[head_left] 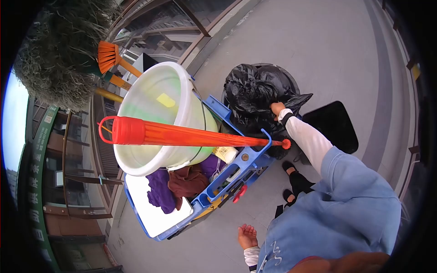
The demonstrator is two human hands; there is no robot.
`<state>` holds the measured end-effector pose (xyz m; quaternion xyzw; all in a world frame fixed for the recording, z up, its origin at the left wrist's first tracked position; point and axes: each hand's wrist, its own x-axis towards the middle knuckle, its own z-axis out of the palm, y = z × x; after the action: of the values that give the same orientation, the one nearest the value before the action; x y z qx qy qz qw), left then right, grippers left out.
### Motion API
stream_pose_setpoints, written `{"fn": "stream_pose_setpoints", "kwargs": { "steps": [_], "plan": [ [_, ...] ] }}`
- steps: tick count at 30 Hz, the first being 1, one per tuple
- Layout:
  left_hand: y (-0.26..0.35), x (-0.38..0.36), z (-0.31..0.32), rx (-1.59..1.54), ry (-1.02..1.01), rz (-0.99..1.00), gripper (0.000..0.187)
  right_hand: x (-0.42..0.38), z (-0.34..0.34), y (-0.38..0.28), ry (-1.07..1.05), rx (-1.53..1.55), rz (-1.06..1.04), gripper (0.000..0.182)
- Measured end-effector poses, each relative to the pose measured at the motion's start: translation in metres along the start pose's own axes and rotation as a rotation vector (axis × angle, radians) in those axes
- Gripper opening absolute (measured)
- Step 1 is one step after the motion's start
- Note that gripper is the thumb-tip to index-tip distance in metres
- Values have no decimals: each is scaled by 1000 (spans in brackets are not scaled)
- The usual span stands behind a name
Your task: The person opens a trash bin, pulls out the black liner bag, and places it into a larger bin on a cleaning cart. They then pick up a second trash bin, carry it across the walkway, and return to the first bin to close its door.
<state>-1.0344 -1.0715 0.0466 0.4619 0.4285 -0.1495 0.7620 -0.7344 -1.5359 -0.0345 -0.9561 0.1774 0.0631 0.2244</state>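
My right hand (277, 109) is closed on the black plastic bag (248, 86), which lines a round dark bin beside the cart. My left hand (247, 236) hangs low near the bottom of the view, palm up with the fingers apart, holding nothing. Between the hands and to the left stands the blue cart (218, 107). It carries a large white bucket (170, 95), a long red-orange duster (182, 133) lying across it, a purple cloth (161, 193) and a brown cloth (187, 181).
A black square lid (332, 127) lies right of the bin. An orange broom (108, 57) and a grey mop (59, 54) rise at the upper left. Windows and a green sign (41, 150) line the left side. Grey floor surrounds the cart.
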Motion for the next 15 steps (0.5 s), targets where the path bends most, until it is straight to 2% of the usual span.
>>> {"fn": "stream_pose_setpoints", "kwargs": {
  "steps": [1,3,4,5,7,9,11,12,13,15],
  "plan": [
    [0,-2,6,12,14,6,34,1,-9,-12,-81,-24,17,45],
    [2,-4,23,54,72,-8,33,44,37,-10,70,583,580,26],
    [2,-2,30,76,82,8,33,25,4,-32,14,460,570,25],
    [-1,-2,32,128,88,-6,33,20,1,-40,-1,486,582,25],
    [-1,1,41,196,107,-27,34,15,-1,-45,-101,308,468,25],
    [-5,-1,57,250,134,-67,34,13,-2,-44,-169,299,425,31],
    [-7,0,72,273,135,-69,34,15,12,-40,-227,350,362,42],
    [-5,3,80,312,127,-58,33,16,21,-34,-225,377,302,57],
    [-4,7,87,353,116,-51,33,8,13,-30,-229,374,319,57],
    [-3,15,95,350,50,-40,31,-18,-8,-17,-109,527,0,60]
  ]
}}
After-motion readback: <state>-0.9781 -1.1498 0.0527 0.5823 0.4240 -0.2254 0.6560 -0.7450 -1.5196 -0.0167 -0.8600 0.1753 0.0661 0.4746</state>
